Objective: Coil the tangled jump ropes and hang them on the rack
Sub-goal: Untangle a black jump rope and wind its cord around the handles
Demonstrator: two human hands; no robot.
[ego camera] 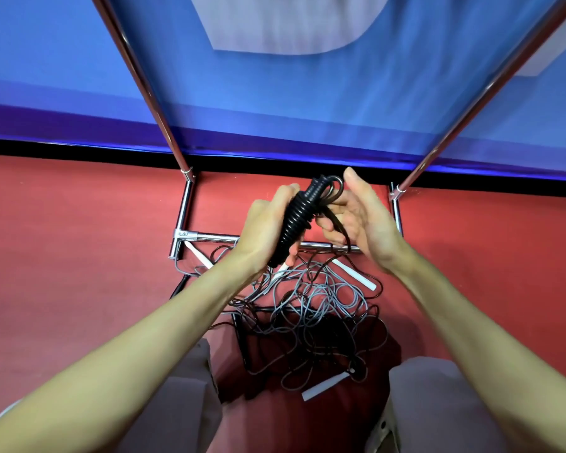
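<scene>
My left hand (264, 223) grips a tightly wound black jump rope bundle (296, 217), held at a slant above the floor. My right hand (356, 217) holds the loose black cord end beside the bundle's top, fingers curled around it and thumb raised. Below my hands a tangle of grey and black jump ropes (307, 308) lies on the red floor, with white handles (355, 273) sticking out. The chrome rack (183, 207) stands just behind; its base bars frame the pile and its two uprights rise toward the top corners.
A blue padded wall (307, 93) with a black base strip stands behind the rack. My knees in grey trousers (438, 403) flank the pile at the bottom. A white handle (322, 387) lies near my right knee. Red floor spreads to both sides.
</scene>
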